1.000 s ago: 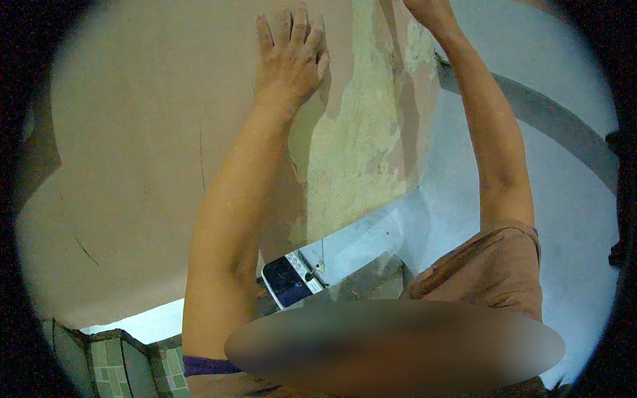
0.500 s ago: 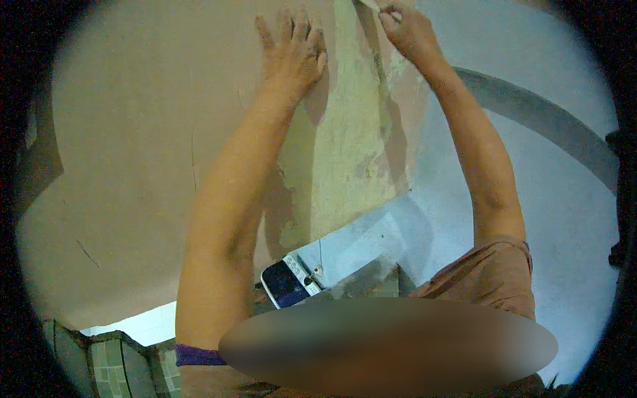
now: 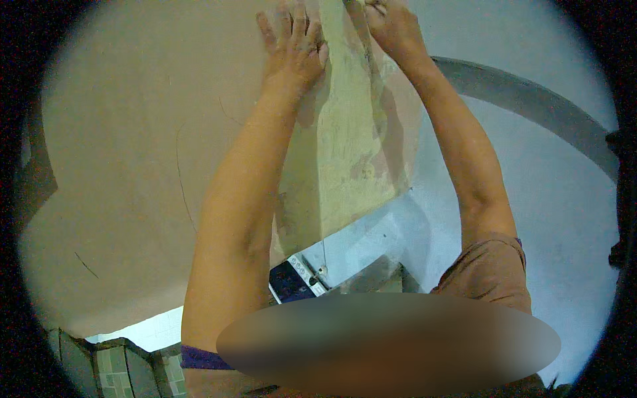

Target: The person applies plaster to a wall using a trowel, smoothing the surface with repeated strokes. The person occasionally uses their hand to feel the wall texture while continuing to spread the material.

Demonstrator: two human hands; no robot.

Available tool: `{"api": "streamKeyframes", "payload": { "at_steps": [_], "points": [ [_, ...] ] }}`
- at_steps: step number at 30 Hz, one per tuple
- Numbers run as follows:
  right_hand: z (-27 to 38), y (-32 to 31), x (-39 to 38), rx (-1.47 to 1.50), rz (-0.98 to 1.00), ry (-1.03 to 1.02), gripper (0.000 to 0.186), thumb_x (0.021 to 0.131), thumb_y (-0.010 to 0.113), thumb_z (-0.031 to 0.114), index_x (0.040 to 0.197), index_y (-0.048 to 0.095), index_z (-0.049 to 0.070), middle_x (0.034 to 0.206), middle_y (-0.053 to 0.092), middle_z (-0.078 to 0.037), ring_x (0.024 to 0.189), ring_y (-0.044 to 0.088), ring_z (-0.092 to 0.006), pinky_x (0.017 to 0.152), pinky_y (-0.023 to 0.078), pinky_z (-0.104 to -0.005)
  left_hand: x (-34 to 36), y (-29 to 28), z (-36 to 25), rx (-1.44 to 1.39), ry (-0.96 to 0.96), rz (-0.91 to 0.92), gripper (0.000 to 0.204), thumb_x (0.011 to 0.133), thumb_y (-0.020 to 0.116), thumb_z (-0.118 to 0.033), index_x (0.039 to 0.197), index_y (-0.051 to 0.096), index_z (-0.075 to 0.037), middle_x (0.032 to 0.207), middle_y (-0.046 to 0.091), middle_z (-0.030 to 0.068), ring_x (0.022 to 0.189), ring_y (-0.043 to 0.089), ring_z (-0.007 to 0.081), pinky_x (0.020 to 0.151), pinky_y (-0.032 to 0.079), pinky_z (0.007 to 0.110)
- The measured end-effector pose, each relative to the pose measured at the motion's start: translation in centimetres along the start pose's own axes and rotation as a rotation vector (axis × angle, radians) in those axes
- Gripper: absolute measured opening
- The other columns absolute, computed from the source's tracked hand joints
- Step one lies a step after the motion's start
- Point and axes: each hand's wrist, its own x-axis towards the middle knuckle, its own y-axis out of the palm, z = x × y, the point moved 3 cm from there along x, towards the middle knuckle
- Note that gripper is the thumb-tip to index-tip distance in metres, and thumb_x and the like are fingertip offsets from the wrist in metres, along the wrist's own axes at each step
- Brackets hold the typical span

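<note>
Since a moment ago my right hand (image 3: 391,26) has come down from the top edge and closer to my left, and both arms now reach higher up the wall. The tan wall (image 3: 133,132) fills most of the view, with a pale yellow-green scraped patch (image 3: 352,146) running down its middle. My left hand (image 3: 292,46) lies flat on the tan surface just beside that patch, fingers (image 3: 269,30) spread open and holding nothing. My right hand sits at the top of the patch, fingers curled shut, but whether they pinch anything I cannot tell. Below my elbows lies a small white device with a dark screen (image 3: 295,278).
</note>
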Motion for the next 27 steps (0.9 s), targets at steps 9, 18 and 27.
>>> {"api": "streamKeyframes", "payload": {
  "at_steps": [9,18,27],
  "points": [
    [1.2,-1.4,1.5,0.027,0.216,0.208,0.033,0.094,0.06,0.019,0.117,0.068,-0.003,0.114,0.07,-0.026,0.108,0.067,-0.0403,0.091,0.053,-0.047,-0.7,1.8,0.1,-0.035,0.045,-0.142,0.07,0.102,0.043,-0.042,0.158,0.022,-0.005,0.165,0.019,0.0164,0.154,0.011,0.0374,0.12,-0.006,0.064],
    [0.9,-1.4,5.6,-0.122,0.126,0.129,0.038,0.092,0.064,0.022,0.12,0.066,-0.004,0.123,0.067,-0.026,0.113,0.066,-0.0396,0.092,0.052,-0.0477,-0.2,2.0,0.1,-0.063,0.039,-0.105,0.07,0.101,0.044,-0.041,0.157,0.024,-0.005,0.165,0.019,0.0167,0.154,0.011,0.0371,0.12,-0.005,0.065],
    [-1.8,-0.6,6.2,-0.105,0.094,0.191,0.037,0.093,0.066,0.022,0.119,0.067,-0.003,0.118,0.069,-0.027,0.106,0.068,-0.0396,0.086,0.055,-0.047,-0.7,1.9,0.0,-0.003,0.048,-0.139,0.066,0.102,0.041,-0.041,0.156,0.03,-0.005,0.164,0.022,0.0168,0.154,0.014,0.0355,0.121,-0.003,0.065]
  ]
}}
